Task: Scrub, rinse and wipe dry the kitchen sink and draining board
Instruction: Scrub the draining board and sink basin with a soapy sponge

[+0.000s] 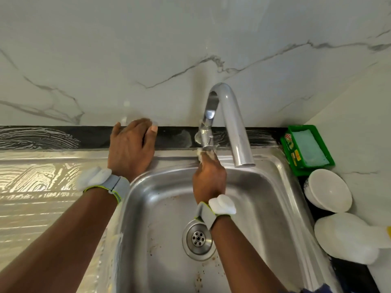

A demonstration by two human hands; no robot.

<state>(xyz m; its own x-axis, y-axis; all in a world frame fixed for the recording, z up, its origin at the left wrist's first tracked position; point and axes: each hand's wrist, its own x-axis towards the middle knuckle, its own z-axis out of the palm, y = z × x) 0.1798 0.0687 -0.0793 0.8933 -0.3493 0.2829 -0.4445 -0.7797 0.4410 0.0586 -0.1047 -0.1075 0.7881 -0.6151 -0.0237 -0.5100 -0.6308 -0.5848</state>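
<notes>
Currently: right fingertips (208, 154) are bunched at the tap lever (206, 142) and covered in suds. Can't tell if they grip the lever or pinch a pad. The right hand (208, 178) hangs over the basin's back edge. The left hand (132, 144) has its fingers straight and splayed, pressed flat on the black bench strip (173, 136) behind the sink rim, holding nothing.

Progress, my read:
- Draining board (42, 187) and back strip show suds swirls, so scrubbing looks done there.
- Basin (160, 208) floor has brown specks round the drain (197, 238), so it needs more scrubbing.
- No water visible from the spout (232, 123). Rinse and wipe-dry are both still open.

Orientation: the sink unit's long axis runs left-right along the marble wall, board at the left end, basin at the right. The spout arcs from the back edge toward the front, mouth down over the basin's back right.

A green soap tray (306, 149) sits in the bench's back right corner, with white bowls (328, 190) along the right edge.
</notes>
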